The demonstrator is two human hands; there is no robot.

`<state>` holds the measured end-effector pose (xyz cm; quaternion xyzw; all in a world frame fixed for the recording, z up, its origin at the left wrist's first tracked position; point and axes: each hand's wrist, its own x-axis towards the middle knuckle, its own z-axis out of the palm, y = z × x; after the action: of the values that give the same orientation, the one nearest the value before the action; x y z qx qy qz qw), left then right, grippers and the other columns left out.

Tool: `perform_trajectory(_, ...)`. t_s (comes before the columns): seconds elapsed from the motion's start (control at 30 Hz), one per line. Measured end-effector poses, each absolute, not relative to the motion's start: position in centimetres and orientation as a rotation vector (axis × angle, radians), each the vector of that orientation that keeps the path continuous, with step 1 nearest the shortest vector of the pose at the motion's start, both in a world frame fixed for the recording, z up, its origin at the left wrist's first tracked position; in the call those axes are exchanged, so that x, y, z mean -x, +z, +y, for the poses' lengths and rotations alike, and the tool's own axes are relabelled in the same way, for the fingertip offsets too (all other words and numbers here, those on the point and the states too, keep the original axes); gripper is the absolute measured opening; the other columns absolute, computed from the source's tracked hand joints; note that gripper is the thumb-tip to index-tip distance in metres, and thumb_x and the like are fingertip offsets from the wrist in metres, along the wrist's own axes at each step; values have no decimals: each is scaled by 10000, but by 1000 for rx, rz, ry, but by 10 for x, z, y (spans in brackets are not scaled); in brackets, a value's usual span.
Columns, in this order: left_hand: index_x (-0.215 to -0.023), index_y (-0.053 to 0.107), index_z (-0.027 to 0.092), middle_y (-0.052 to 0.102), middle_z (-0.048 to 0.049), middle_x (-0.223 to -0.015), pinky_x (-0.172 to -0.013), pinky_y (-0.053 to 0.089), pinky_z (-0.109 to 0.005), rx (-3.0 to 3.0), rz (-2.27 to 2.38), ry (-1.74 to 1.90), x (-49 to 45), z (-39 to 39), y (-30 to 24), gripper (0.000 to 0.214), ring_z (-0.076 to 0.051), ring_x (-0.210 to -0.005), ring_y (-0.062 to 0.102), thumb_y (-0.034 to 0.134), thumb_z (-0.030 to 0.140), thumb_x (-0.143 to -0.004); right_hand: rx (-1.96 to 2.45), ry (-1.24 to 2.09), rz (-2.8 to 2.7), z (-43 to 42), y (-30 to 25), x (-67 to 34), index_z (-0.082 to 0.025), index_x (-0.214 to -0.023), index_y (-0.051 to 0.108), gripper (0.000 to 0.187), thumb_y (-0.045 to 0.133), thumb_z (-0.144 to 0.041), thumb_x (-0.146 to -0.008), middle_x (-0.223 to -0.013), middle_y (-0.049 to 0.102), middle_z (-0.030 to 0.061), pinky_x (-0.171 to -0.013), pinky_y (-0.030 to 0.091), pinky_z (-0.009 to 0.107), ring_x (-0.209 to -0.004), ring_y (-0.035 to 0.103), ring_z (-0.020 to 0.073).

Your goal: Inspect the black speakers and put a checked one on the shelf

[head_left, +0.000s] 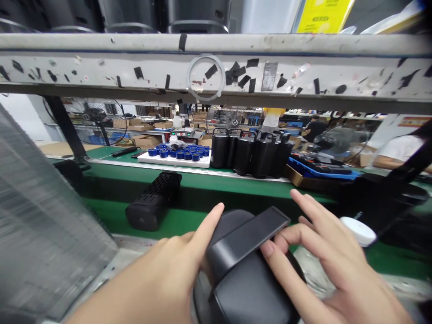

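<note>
The left hand point(175, 258) grasps the black device point(253, 292); the right hand point(332, 256) pinches its handle point(245, 240) near one end.

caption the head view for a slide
Left hand against a black device, right hand at its handle; a perforated black unit lies beyond.

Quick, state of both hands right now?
Left hand: against the side of the smooth black rounded device; full grip hidden.
Right hand: fingers at the edge of its flat black handle; whether gripping, cannot tell.
</note>
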<state>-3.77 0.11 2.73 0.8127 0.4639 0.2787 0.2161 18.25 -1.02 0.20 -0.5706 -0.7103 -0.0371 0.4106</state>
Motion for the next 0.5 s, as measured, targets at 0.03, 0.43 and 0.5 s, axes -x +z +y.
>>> perform_trajectory(0.03,-1454,434,341,738,-19,-1137,-826,591,-373,-2252,1270,753,38,1,28,919,-309,-982,721,814,583,-653,1435,-97,-1798,-14,5,-180,-280,-951,698,358,423,-504,-996,-1571,259,-8,-1193,164,601,-1462,209,317)
perform_trajectory(0.43,-1201,613,177,667,-73,-1142,-877,566,-416,-2215,1204,721,43,1,26,390,-237,-1011,667,612,462,-935,1445,207,-1766,-26,22,-198,-453,-873,771,411,457,-711,-932,-1477,425,-96,-1091,308,695,-1358,407,376)
perform_trajectory(0.5,-1228,597,176,660,-78,-1155,-864,576,-414,-2208,1201,720,42,1,28,403,-236,-1004,668,608,457,-940,1432,108,-1751,-18,10,-196,-451,-1078,742,464,405,-736,-934,-1525,366,-49,-1107,234,703,-1411,319,375)
